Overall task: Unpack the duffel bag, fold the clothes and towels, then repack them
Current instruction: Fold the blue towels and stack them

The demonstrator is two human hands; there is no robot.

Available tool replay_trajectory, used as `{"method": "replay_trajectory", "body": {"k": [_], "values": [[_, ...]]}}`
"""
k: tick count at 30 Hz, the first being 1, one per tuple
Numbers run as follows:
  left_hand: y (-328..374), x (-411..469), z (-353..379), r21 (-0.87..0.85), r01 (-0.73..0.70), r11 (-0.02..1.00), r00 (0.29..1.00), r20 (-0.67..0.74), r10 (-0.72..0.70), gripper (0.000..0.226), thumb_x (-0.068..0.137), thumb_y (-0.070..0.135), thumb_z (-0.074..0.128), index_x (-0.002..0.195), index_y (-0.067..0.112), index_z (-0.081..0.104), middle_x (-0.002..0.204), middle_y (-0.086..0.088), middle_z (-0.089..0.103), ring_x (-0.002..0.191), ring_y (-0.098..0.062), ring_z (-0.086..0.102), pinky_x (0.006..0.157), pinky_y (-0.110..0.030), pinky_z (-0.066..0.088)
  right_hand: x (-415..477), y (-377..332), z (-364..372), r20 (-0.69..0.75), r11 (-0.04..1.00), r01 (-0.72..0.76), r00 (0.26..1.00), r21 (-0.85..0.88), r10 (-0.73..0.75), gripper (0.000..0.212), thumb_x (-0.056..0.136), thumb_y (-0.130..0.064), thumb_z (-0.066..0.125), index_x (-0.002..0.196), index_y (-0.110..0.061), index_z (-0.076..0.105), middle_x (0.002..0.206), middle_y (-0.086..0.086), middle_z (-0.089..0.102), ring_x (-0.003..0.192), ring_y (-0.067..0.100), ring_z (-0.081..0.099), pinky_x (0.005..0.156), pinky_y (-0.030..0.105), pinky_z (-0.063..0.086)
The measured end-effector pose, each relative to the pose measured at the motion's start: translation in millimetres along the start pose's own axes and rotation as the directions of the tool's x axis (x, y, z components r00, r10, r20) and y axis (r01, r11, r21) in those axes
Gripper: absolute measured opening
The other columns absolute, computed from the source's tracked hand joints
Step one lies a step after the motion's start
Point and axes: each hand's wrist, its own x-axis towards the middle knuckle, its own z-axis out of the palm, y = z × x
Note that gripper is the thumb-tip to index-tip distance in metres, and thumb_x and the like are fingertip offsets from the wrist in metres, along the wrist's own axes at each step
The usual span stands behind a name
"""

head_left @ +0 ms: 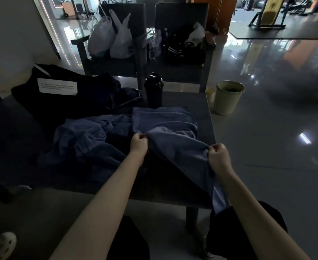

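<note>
Folding step in hand. The blue towel [165, 126] lies on the table [204, 102] just in front of the shaker bottle [153, 90]. Left hand [138, 142] and right hand [218, 156] each pinch its near edge. Next move likely requires carrying that edge toward the bottle, corners aligned.

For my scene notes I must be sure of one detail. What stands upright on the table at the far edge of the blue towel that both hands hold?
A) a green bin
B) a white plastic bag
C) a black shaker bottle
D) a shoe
C: the black shaker bottle stands upright on the table, right at the far edge of the blue towel.
</note>
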Motion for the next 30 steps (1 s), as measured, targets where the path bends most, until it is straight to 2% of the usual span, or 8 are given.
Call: {"method": "replay_trajectory", "body": {"k": [4,9,15,18,22,24,27,30], "values": [[16.4,13.6,-8.4,-0.072,0.073,0.995,0.989,-0.125,-0.082,0.012,0.097,0.016,0.047,0.107,0.012,0.053,0.095,-0.007,0.055,0.076,-0.02,0.052,0.079,-0.039,0.051,9.7,-4.6,-5.2,-0.07,0.992,-0.026,0.997,0.125,0.035,0.013,0.097,-0.011,0.045,0.104,-0.007,0.055,0.09,0.005,0.057,0.076,0.013,0.051,0.054,0.016,0.035],[3.3,-0.8,0.5,-0.096,0.077,0.992,0.992,0.106,-0.066,0.038,0.08,0.017,0.067,0.112,0.001,0.054,0.108,-0.014,0.062,0.095,-0.03,0.06,0.078,-0.035,0.05,-7.8,8.8,9.4,0.143,0.992,-0.016,0.99,0.124,-0.002,0.039,0.091,-0.02,0.059,0.128,-0.019,0.047,0.103,0.004,0.061,0.084,0.012,0.059,0.066,0.02,0.048],[-39.2,-22.0,8.4,0.5,0.035,0.865,0.996,0.058,-0.074,0.061,0.076,0.036,0.073,0.126,0.008,0.053,0.128,-0.011,0.053,0.115,-0.033,0.054,0.096,-0.041,0.047,-54.4,40.3,23.4,0.197,0.883,0.15,0.978,-0.445,-0.068,0.094,0.081,-0.031,0.065,0.151,-0.021,0.003,0.136,0.01,0.043,0.121,0.031,0.047,0.092,0.04,0.043],[-37.8,-29.8,9.2,0.505,-0.084,0.859,0.995,0.092,0.043,0.028,0.089,0.031,0.061,0.104,0.008,0.067,0.11,-0.015,0.066,0.101,-0.032,0.059,0.083,-0.032,0.047,-70.4,49.2,28.8,0.097,0.805,0.146,0.989,-0.576,-0.109,0.086,0.084,-0.018,0.059,0.149,-0.008,0.004,0.135,0.013,0.046,0.121,0.029,0.045,0.094,0.038,0.042],[-28.8,-35.7,6.1,0.554,-0.121,0.824,0.992,0.099,0.079,0.024,0.092,0.023,0.054,0.103,0.006,0.066,0.107,-0.015,0.066,0.098,-0.033,0.06,0.072,-0.028,0.04,-77.0,47.3,28.4,0.08,0.747,0.192,0.98,-0.636,-0.183,0.062,0.09,-0.007,0.043,0.147,-0.012,0.02,0.122,0.011,0.057,0.108,0.031,0.052,0.077,0.035,0.042],[-30.6,-41.3,6.9,0.633,-0.127,0.764,0.984,0.179,0.015,0.026,0.088,0.022,0.056,0.11,0.011,0.065,0.114,-0.013,0.066,0.104,-0.032,0.06,0.081,-0.031,0.046,-77.0,41.7,22.8,0.111,0.827,0.208,0.978,-0.522,-0.176,0.05,0.09,-0.005,0.041,0.138,-0.019,0.036,0.111,0.01,0.062,0.099,0.032,0.058,0.067,0.032,0.039],[-38.4,-51.1,9.2,0.684,-0.144,0.715,0.969,0.244,-0.038,0.039,0.088,0.02,0.055,0.127,0.017,0.057,0.129,-0.009,0.059,0.118,-0.029,0.054,0.099,-0.037,0.044,-65.9,30.5,15.9,0.175,0.996,0.087,0.981,-0.026,-0.081,0.036,0.09,0.001,0.042,0.121,-0.015,0.051,0.101,0.007,0.062,0.095,0.025,0.059,0.061,0.019,0.042],[-39.9,-57.9,10.5,0.764,-0.149,0.628,0.976,0.217,-0.032,0.038,0.092,0.026,0.047,0.128,0.019,0.054,0.132,-0.008,0.055,0.122,-0.031,0.049,0.1,-0.037,0.038,-49.6,17.1,10.8,0.213,0.929,-0.083,0.977,0.362,0.004,0.031,0.088,0.009,0.042,0.11,-0.009,0.055,0.1,0.008,0.058,0.088,0.017,0.056,0.066,0.016,0.045]]}}
